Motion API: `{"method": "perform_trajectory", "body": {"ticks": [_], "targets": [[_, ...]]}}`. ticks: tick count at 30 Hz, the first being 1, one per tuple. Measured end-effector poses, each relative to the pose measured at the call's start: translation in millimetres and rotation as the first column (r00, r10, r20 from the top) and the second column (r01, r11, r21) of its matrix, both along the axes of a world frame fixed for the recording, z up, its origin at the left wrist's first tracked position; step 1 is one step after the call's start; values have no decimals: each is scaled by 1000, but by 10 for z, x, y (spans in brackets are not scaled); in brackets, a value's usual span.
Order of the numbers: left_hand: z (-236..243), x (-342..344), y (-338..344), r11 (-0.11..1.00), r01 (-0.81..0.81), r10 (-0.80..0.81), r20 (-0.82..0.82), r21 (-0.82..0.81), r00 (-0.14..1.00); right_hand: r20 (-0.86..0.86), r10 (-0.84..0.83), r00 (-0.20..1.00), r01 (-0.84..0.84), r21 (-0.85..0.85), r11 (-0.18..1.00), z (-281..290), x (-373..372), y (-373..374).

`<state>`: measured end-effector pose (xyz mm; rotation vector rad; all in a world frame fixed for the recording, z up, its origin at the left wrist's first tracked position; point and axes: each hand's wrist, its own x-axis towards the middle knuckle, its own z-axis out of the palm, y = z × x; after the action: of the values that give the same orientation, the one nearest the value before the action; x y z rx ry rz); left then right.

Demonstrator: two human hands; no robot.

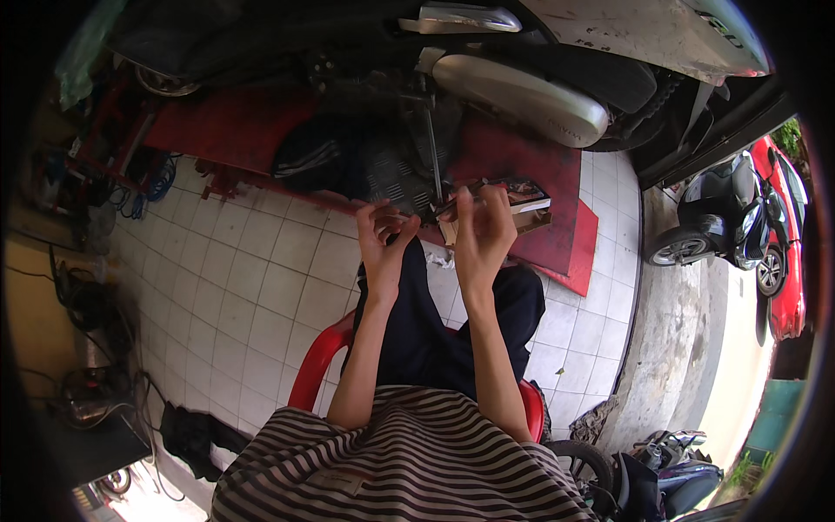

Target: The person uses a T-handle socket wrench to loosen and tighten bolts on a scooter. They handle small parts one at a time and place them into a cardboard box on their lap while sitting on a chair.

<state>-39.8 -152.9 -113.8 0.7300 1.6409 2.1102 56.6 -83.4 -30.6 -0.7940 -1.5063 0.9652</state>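
My left hand [381, 254] is raised over my knees, its fingers curled in toward the thumb. Whatever it pinches is too small to make out. Beside it my right hand [481, 237] is also closed, thumb up and fingers bent; a dark sliver shows near its fingertips, but I cannot tell what it is. Just behind the right hand lies an open cardboard box [532, 222] with small parts in it, on the red platform [557, 174]. A metal rod [435, 148] stands beyond the hands, in front of a motorcycle with a silver side cover [531, 103].
I sit on a red plastic chair [315, 361] on white floor tiles [252, 270]. A dark cloth [313, 157] lies on the platform. Blue hose [159, 187] and cables are at left. A parked scooter [718, 213] and a red car [787, 244] stand outside at right.
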Motion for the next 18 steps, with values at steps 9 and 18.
{"method": "perform_trajectory", "body": {"ticks": [9, 18], "targets": [[472, 193, 70, 972, 58, -135, -343, -226, 930, 197, 241, 950, -277, 177, 945, 182, -123, -30], [539, 209, 78, 976, 215, -218, 181, 35, 959, -115, 168, 979, -196, -323, 926, -658, 256, 35]]}}
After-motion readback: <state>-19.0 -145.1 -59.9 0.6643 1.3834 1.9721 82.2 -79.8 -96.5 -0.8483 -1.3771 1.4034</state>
